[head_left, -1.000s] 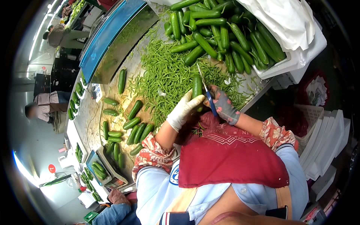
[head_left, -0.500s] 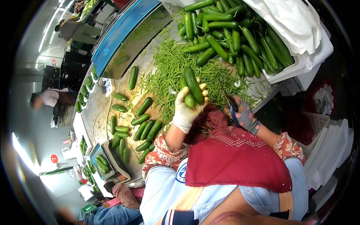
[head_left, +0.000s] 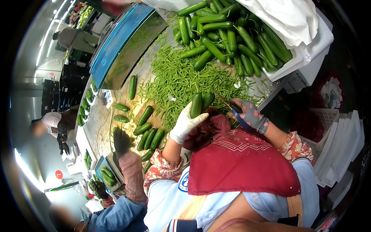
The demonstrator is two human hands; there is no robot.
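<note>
In front of my chest, my left hand, in a white glove, is closed around two cucumbers. One cucumber stands nearly upright in the grip; the other cucumber leans beside it. My right hand, gloved in grey with pink patches, grips scissors by their blue handles. The scissor blades point toward the second cucumber's upper end; I cannot tell whether they touch it. Beyond both hands, a wide layer of green pieces like cut stems covers the table. A dark red cloth bunches beneath my left hand.
A white foam box tips a heap of cucumbers onto the table at far right. Several loose cucumbers lie left of me. A co-worker's dark-gloved hand reaches in near a scale. A blue-edged metal bin stands far left.
My left hand has tilted and moved slightly down and left with the cucumbers. The scissor blades now lie closer to them. A co-worker's arm has reached over the loose cucumbers at left.
</note>
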